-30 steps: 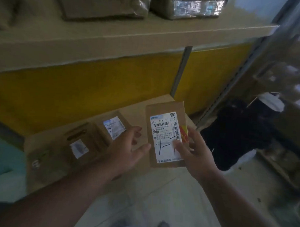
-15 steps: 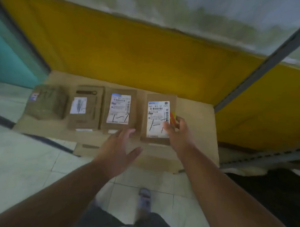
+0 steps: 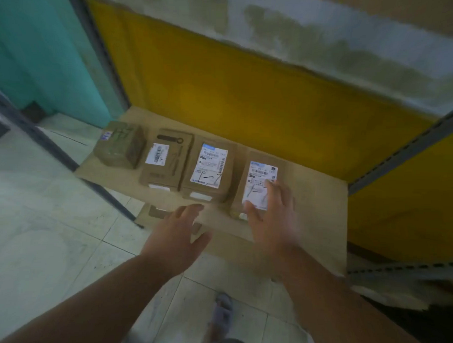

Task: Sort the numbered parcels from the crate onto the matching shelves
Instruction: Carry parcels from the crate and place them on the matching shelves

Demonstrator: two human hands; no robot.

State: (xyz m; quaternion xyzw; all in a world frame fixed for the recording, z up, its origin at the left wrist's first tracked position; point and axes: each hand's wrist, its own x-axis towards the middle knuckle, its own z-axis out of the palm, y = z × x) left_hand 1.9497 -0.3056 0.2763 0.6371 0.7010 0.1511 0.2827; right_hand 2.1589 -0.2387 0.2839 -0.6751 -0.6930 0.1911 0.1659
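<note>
Step in hand: setting the parcel (image 3: 258, 184) down on the low shelf (image 3: 319, 200), at the right end of a row.

Where the parcel is: flat on the shelf's cardboard, label up, near the front edge, with bare shelf between it and the right-hand edge.

Right grip: my right hand (image 3: 272, 219) lies spread over the near right part of the parcel, fingers (image 3: 271, 185) on the white label; it presses more than it clasps, so I judge it as letting go, though blur hides whether any finger hooks the far side.

Left grip: my left hand (image 3: 178, 236) is released, fingers apart, holding nothing, hovering over the shelf's front edge.

Neighbours: a labelled box (image 3: 207, 168) just beside the parcel on its left, then a printed box (image 3: 166, 161), then a taped bundle (image 3: 121, 144) near the left edge.

Doing it well: square the parcel with the row, keep its front edge back from the shelf's front edge so it cannot tip to the floor (image 3: 46, 229), and leave the label uncovered and readable.

Check: the handwritten mark looks like that on the labelled box, but it is too blurred for me to read.

Care: lift my palm straight up so the parcel does not slide.
</note>
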